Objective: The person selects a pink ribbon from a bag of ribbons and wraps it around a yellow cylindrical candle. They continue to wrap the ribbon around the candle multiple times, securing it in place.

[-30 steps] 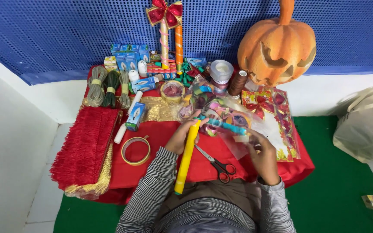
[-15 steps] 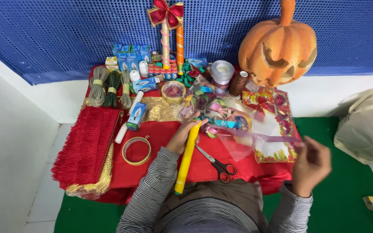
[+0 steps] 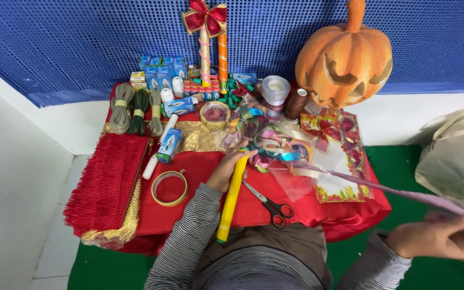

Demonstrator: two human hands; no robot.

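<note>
My left hand [image 3: 231, 167] grips the top end of a long yellow stick [image 3: 230, 200] that lies toward me across the red cloth [image 3: 205, 172]. Its fingers rest against a tangle of shiny coloured ribbon rolls [image 3: 273, 145] in clear plastic. My right hand [image 3: 447, 239] is far out to the right, off the table, pinching the end of a purple ribbon [image 3: 371, 187] stretched taut from that tangle. Black-handled scissors [image 3: 268, 203] lie just right of the stick.
A carved orange pumpkin [image 3: 345, 56] stands at the back right. Tape rings [image 3: 169, 188], cord bundles [image 3: 134, 110], blue boxes [image 3: 162, 67], a bow-topped stick [image 3: 205, 37] and a red fringe [image 3: 106, 182] crowd the table. A beige bag [image 3: 457, 156] sits on the green floor.
My right hand has pulled away from the ribbon tangle toward the right, drawing a purple ribbon out long. My left hand stays on the yellow stick.
</note>
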